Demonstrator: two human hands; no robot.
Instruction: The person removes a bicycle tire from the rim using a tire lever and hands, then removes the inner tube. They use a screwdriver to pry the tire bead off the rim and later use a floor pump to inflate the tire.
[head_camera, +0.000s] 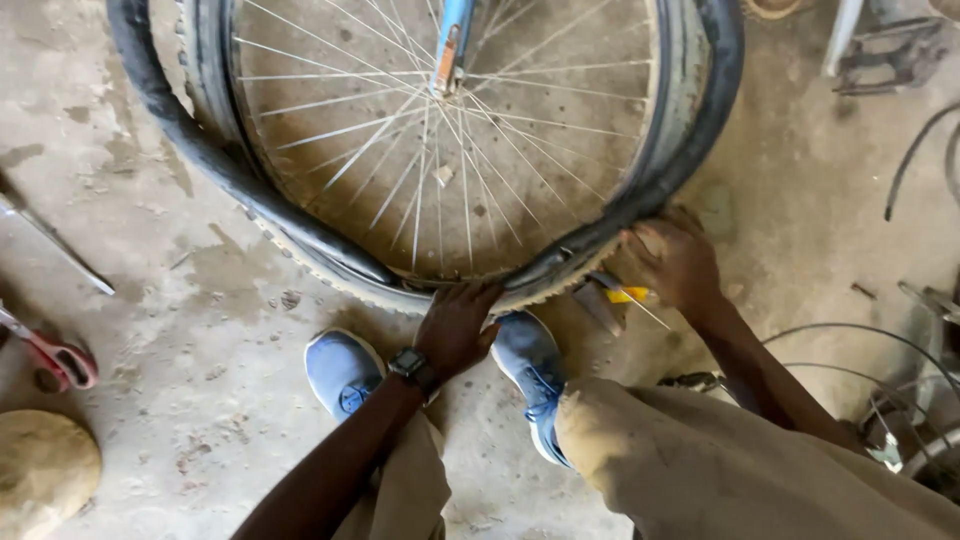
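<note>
A spoked bicycle wheel (440, 150) stands upright on the concrete floor, with its black tyre (250, 195) partly pulled off the rim. A black inner tube (160, 100) bulges out on the left side. My left hand (455, 325) presses on the bottom of the tyre, fingers curled over its edge; a dark watch is on that wrist. My right hand (672, 262) grips the tyre at the lower right. A yellow-handled tool (625, 295) lies just below that hand, touching the tyre. My blue shoes (342, 370) stand under the wheel.
A blue bicycle fork (450, 45) holds the hub at the top. A red-handled tool (60, 360) and a metal rod (60, 245) lie at the left. A round stone (40, 470) sits bottom left. Cables and metal parts (900, 400) crowd the right; a pedal (885, 55) lies top right.
</note>
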